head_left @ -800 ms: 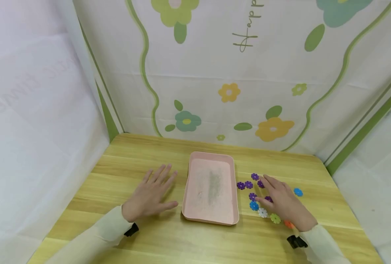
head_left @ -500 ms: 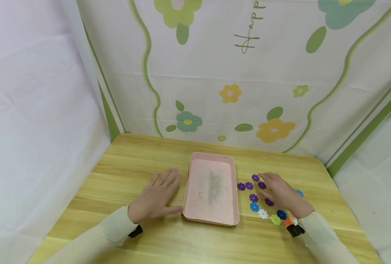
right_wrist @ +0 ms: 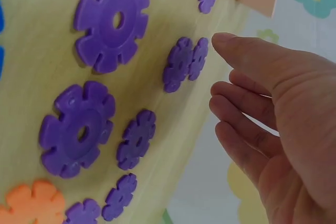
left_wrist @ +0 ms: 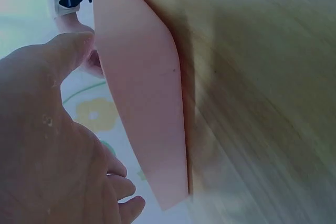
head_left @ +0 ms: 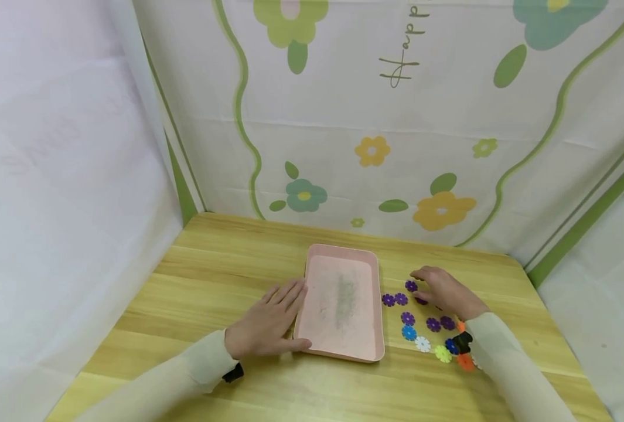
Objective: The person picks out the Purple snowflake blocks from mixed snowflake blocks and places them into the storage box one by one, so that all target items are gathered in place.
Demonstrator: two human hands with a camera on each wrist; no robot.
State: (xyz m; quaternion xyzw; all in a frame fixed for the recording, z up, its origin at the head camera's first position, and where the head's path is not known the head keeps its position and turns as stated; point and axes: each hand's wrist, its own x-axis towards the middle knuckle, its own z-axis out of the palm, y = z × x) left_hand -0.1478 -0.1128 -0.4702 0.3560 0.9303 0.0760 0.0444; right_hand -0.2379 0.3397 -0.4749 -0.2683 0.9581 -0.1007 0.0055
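Observation:
A shallow pink tray [head_left: 319,337] lies on the wooden table. My left hand [head_left: 269,322] is at its left side, fingers straight, with fingertips and thumb right at the rim. In the left wrist view the tray's outer wall [left_wrist: 139,72] rises beside the thumb. My right hand [head_left: 446,290] hovers over the scattered notched plastic discs, fingers loosely bent. Purple discs [right_wrist: 113,22] lie below it, and nothing shows between thumb and fingers in the right wrist view. The hand partly hides a purple disc [head_left: 421,300] near its thumb.
Right of the tray lie other notched discs: a blue disc [head_left: 409,332], a white disc [head_left: 422,344], a yellow-green disc [head_left: 443,353] and an orange disc [head_left: 465,362]. A flower-printed cloth [head_left: 338,158] hangs behind the table; white cloth [head_left: 79,193] closes the left side.
My left hand has moved right, up to the tray's edge. My right hand has shifted slightly away from me over the discs, uncovering some nearer ones. The tray stays put.

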